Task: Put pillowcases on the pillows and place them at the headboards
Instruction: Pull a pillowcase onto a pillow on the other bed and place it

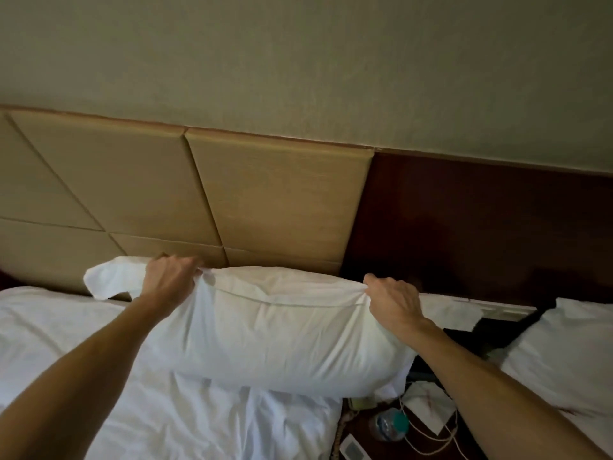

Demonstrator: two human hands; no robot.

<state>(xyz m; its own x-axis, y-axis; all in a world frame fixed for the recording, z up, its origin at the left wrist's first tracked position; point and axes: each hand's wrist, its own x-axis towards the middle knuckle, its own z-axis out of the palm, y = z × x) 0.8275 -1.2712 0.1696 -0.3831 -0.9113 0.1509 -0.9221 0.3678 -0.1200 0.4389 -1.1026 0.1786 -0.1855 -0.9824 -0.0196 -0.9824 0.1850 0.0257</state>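
A white pillow in its pillowcase (265, 330) is held up in front of the tan padded headboard (199, 194), its lower edge hanging over the bed. My left hand (170, 277) grips the pillow's top edge near its left end, where a loose flap of pillowcase (109, 280) sticks out to the left. My right hand (391, 298) pinches the top right corner of the pillow. Both sets of fingers are curled into the fabric.
The bed's rumpled white sheet (166, 410) lies below the pillow. A dark wooden panel (481, 220) stands right of the headboard. Between the beds, a low nightstand holds a water bottle (389, 423), a remote and cables. Another white-covered bed (564, 360) is at right.
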